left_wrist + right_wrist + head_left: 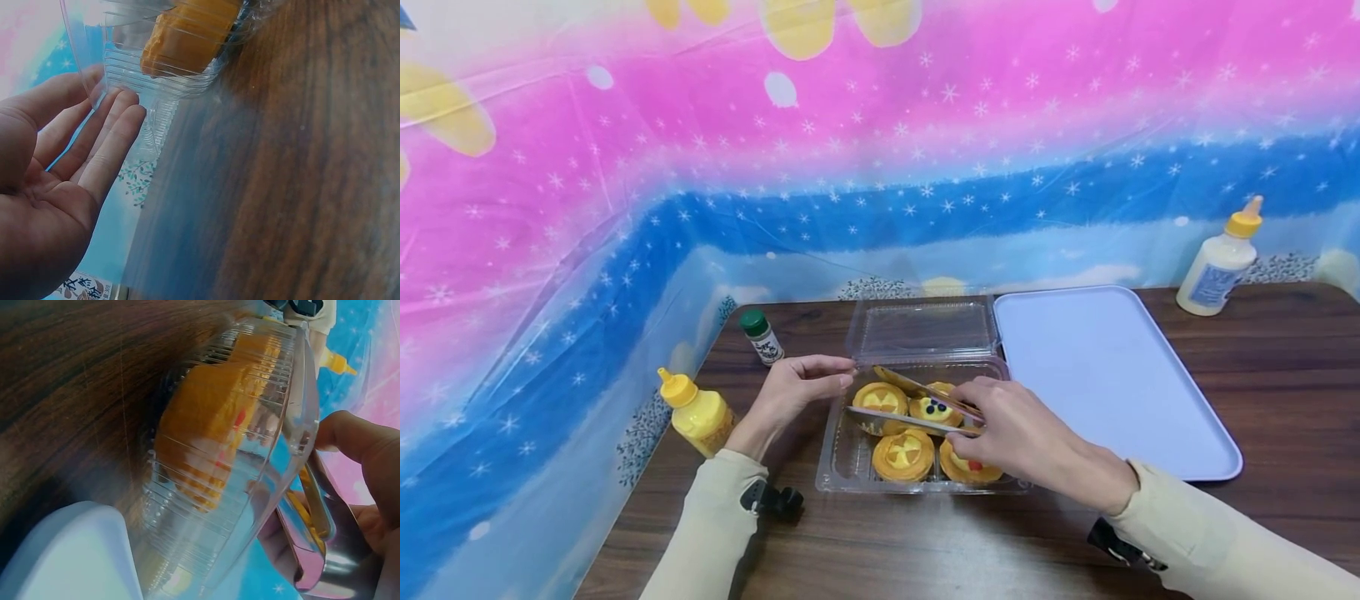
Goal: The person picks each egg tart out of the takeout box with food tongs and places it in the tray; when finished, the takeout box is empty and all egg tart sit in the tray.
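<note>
My right hand (1015, 429) grips metal tongs (917, 422), their two arms spread and reaching left over several round tarts. The tarts sit in a clear plastic container (842, 477) whose hinged lid (925, 329) lies folded back. One arm of the tongs passes over the blueberry tart (936, 408); the other crosses the near edge of the upper-left tart (880, 398). In front are a plain-topped tart (903, 455) and one with red fruit (970, 467). My left hand (793, 387) is at the container's left rim, fingers extended, fingertips right at the plastic in the left wrist view.
A pale lavender tray (1097, 375) lies right of the container. A white bottle with a yellow cap (1217, 267) stands at the back right. To the left are a yellow squeeze bottle (700, 415) and a small green-capped spice jar (762, 337). Patterned cloth (850, 183) hangs behind the table.
</note>
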`<state>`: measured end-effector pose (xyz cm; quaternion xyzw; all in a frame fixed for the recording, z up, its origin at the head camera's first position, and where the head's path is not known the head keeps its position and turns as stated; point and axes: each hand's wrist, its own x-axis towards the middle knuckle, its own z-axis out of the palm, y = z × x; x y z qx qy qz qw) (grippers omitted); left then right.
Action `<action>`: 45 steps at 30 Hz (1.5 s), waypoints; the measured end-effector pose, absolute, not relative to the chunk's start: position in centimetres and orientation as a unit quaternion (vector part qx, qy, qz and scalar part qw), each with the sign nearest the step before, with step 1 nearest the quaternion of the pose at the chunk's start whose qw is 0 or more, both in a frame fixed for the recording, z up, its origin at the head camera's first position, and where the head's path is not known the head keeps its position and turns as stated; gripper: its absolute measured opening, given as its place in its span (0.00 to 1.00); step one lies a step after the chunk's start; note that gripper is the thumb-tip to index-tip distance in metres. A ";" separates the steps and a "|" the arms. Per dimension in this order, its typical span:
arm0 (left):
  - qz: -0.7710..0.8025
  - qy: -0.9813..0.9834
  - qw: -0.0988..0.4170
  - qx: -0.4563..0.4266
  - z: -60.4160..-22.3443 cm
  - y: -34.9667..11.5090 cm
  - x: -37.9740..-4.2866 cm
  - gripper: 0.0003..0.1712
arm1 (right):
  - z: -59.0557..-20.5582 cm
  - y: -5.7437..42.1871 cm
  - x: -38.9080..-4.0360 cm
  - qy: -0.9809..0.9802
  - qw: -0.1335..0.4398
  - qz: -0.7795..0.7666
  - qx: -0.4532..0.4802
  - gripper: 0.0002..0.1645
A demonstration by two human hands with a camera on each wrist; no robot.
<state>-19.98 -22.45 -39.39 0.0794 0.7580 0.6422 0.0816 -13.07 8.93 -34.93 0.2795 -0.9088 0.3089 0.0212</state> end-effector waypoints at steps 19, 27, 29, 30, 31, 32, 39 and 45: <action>0.624 0.774 0.083 0.064 -39.2 -22.3 -20.0 0.19 | -35.0 9.9 -12.9 -0.906 0.042 0.328 0.264 0.28; 0.607 0.789 0.073 0.061 -39.2 -22.3 -19.8 0.19 | -34.7 10.5 -12.9 -0.905 0.066 0.329 0.262 0.26; 0.608 0.788 0.073 0.062 -39.3 -22.4 -19.8 0.19 | -34.5 10.7 -12.9 -0.904 0.071 0.330 0.260 0.26; 0.609 0.788 0.072 0.062 -39.3 -22.4 -19.8 0.19 | -34.5 10.8 -12.9 -0.904 0.075 0.330 0.260 0.26; 0.611 0.785 0.073 0.065 -39.3 -22.4 -19.8 0.20 | -34.4 10.9 -12.8 -0.904 0.078 0.330 0.259 0.26; 0.616 0.781 0.074 0.066 -39.3 -22.4 -19.8 0.20 | -34.3 11.0 -12.8 -0.904 0.080 0.331 0.258 0.25; 0.637 0.763 0.082 0.073 -39.4 -22.4 -19.8 0.19 | -33.6 11.7 -12.8 -0.901 0.077 0.347 0.249 0.26; 0.629 0.770 0.080 0.074 -39.2 -22.3 -19.8 0.18 | -33.0 12.5 -12.9 -0.901 0.077 0.354 0.239 0.26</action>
